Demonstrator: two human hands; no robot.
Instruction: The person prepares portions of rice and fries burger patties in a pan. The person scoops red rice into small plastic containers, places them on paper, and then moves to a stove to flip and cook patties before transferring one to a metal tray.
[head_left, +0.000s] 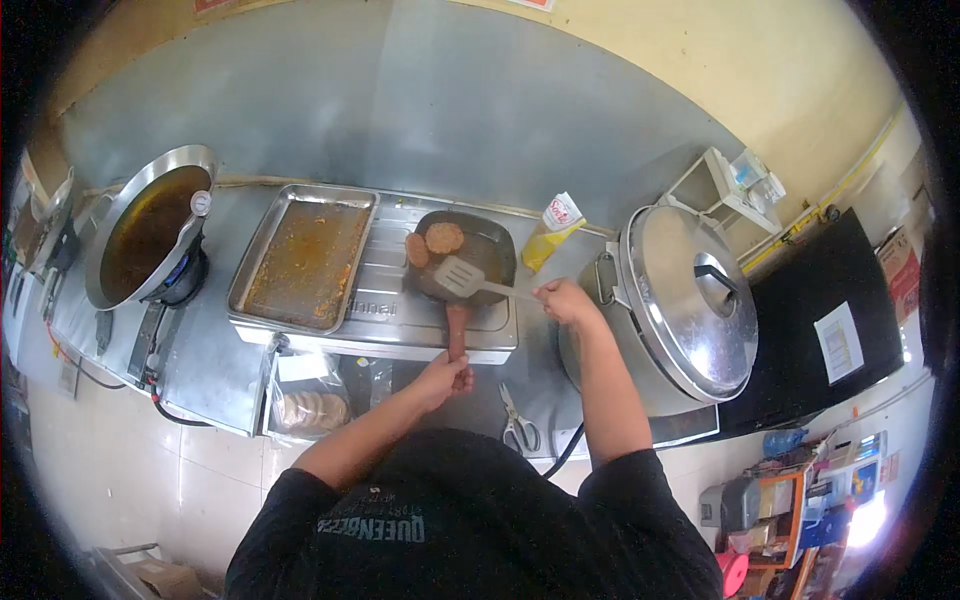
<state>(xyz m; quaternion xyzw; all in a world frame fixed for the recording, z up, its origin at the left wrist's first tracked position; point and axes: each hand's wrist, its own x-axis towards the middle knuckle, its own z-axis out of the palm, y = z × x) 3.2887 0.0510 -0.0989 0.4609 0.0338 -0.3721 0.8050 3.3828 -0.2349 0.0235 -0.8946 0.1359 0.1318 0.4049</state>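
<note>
A dark square frying pan (491, 247) sits on the right side of a Rinnai gas stove (386, 262). Two browned patties, one round patty (445, 238) and one partly hidden patty (416, 250), lie at its far left. My left hand (442, 381) grips the end of the pan's brown handle (457, 330). In my right hand (564, 300) is a slotted spatula (460, 277), held by its handle from the right. Its blade is over the near left part of the pan, just below the patties; whether it touches the pan I cannot tell.
A greasy metal tray (300, 259) covers the stove's left side. Farther left, a wok of dark liquid (154, 232) stands over a blue flame. A large lidded pot (682, 300), a yellow oil pouch (551, 232), kitchen scissors (517, 424) and a bag of pale patties (310, 405) surround the work spot.
</note>
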